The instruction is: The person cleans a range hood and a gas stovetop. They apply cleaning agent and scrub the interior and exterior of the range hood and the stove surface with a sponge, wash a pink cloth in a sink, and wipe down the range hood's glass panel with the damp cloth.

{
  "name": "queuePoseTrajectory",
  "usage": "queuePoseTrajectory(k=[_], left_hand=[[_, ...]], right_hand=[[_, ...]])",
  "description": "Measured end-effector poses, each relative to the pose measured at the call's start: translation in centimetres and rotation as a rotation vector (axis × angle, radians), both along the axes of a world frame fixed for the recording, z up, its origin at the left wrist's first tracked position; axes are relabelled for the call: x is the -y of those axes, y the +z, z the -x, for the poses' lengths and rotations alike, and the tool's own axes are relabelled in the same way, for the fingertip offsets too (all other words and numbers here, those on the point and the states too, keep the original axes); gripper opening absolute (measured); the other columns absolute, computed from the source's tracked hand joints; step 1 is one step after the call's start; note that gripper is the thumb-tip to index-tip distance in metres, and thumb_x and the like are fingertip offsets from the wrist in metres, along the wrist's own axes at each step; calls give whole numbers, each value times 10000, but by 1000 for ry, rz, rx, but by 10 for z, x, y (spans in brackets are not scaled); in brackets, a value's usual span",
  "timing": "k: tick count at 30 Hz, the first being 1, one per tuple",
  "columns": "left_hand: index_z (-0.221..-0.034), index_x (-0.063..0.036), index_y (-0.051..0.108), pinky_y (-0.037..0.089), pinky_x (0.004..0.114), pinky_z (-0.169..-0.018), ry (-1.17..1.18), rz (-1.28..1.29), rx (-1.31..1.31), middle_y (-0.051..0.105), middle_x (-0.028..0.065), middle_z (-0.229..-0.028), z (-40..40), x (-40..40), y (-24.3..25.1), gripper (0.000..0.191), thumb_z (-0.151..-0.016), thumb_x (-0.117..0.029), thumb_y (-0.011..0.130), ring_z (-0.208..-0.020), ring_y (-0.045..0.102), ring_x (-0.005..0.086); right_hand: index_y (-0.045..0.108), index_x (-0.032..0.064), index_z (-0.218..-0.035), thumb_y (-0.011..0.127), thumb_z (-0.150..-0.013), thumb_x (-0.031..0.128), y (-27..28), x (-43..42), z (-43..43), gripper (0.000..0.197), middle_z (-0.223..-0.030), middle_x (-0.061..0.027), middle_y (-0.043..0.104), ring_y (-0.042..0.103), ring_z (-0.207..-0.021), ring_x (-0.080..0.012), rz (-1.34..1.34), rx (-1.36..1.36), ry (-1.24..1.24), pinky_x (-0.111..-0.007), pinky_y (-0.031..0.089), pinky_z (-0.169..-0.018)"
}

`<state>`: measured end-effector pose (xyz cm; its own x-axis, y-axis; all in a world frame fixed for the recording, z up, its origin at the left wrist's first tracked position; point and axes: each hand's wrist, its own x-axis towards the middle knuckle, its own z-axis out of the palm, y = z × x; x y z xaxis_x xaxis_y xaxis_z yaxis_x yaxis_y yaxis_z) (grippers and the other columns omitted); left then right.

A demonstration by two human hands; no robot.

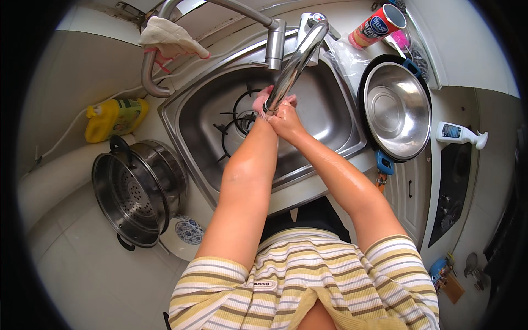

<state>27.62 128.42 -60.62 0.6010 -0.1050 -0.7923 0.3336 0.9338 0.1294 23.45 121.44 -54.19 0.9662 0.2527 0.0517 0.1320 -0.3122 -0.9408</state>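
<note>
Under the curved chrome faucet [293, 62], my two hands are together over the steel sink [330, 123]. My right hand [285, 119] is closed on a wet pink cloth [260, 103], part of which shows on either side of the spout. My left hand [267, 117] lies at the same cloth, touching my right hand; the cloth and spout hide most of its fingers. Water runs over the hands and both forearms look wet. Below them in the basin, left of my hands, rests a black metal pot-support ring [225, 142] around the drain.
Steamer pots [132, 194] and a yellow jug [117, 117] stand left of the sink. At the right are a steel bowl [398, 109] in a blue-handled pan, a red canister [373, 29] and a spray bottle [456, 133]. A light cloth [169, 37] hangs on a metal pipe.
</note>
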Motion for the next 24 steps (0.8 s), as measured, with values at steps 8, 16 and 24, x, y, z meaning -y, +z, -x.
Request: queuePoseTrajectory(k=[8,16,24], left_hand=[[-1194,4,550,509,394,-817,-560,-71,469,637,139,-1091,49,-68,30,506,-971,-418,382,-943,629,250],[-1079,-2,614,509,369,-848,-444,-656,246,675,101,-1001,105,-107,34,234,-951,-170,513,-902,652,215],[-1048,-94,603,526,405,-765,-218,-658,8,654,41,-987,109,-117,15,234,-944,-289,525,-891,641,197]], right_hand=[[551,49,-708,593,-709,-29,-5,2,-20,89,-636,-17,552,548,-569,-123,-569,-875,-53,-276,435,-478],[668,3,-794,610,-818,105,15,30,-21,119,-670,-47,605,540,-541,-143,66,-979,72,-291,432,-445],[627,47,-725,564,-890,162,11,-13,-3,211,-654,-26,591,544,-576,-138,-605,-783,143,-286,456,-582]])
